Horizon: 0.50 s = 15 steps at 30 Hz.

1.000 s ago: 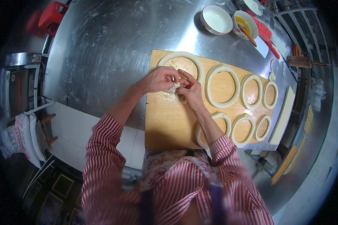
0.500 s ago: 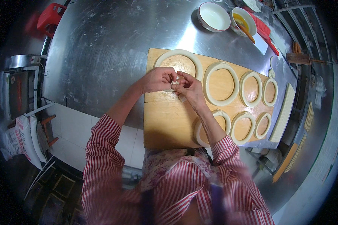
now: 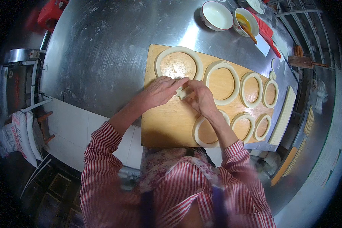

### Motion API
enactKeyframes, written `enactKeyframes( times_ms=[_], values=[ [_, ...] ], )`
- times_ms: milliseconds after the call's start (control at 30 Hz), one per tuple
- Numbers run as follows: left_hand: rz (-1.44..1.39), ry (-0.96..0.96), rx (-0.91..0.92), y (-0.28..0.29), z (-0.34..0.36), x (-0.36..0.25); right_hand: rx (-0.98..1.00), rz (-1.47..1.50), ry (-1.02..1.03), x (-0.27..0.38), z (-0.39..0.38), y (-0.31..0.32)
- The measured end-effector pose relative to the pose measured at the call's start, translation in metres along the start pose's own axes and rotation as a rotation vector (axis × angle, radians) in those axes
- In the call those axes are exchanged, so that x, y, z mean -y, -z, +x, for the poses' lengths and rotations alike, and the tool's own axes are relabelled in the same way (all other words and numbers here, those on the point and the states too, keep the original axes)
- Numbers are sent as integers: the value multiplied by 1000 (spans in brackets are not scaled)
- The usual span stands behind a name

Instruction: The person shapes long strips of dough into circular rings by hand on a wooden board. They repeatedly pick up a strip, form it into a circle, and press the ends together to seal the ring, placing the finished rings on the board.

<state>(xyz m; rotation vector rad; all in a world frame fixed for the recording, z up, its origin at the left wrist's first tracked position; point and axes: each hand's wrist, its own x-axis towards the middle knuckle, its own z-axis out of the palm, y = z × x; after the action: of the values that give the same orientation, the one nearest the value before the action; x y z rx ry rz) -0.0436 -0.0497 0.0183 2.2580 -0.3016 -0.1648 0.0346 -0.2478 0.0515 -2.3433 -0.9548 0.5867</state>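
Board (image 3: 163, 125): wooden, lying at the near edge of the metal bench (image 3: 98, 57).
Left hand (image 3: 161, 91): reaches in from the near left, fingers together, lying over the ring's near edge; its thumb is hidden, so I cannot tell whether it pinches.
Large dough ring (image 3: 178, 49): on the board's far left part, lying flat, hole up; nearly round, so no clear long axis.
Dough at the near edge (image 3: 181, 93): lumpy, sticking out toward the near side; fingers hide whether it joins the ring.
Step in hand: apparently shaping or closing the ring's near edge.
Next move calls for: light, even fingertip pressure, leaving the round undistorted.
Right hand (image 3: 202, 98): bent, thumb and fingers seemingly pinching that dough from the right.
Other dough rings (image 3: 222, 102): to the right, in far and near rows, lying flat.
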Motion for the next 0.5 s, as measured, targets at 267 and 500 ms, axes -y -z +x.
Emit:
enactKeyframes(
  times_ms=[267, 500],
  values=[
    [-7, 90, 19, -5, -9, -11, 176, 31, 214, -31, 6, -1],
    [-165, 147, -205, -26, 0, -14, 137, 449, -123, -39, 13, 3]
  ],
)
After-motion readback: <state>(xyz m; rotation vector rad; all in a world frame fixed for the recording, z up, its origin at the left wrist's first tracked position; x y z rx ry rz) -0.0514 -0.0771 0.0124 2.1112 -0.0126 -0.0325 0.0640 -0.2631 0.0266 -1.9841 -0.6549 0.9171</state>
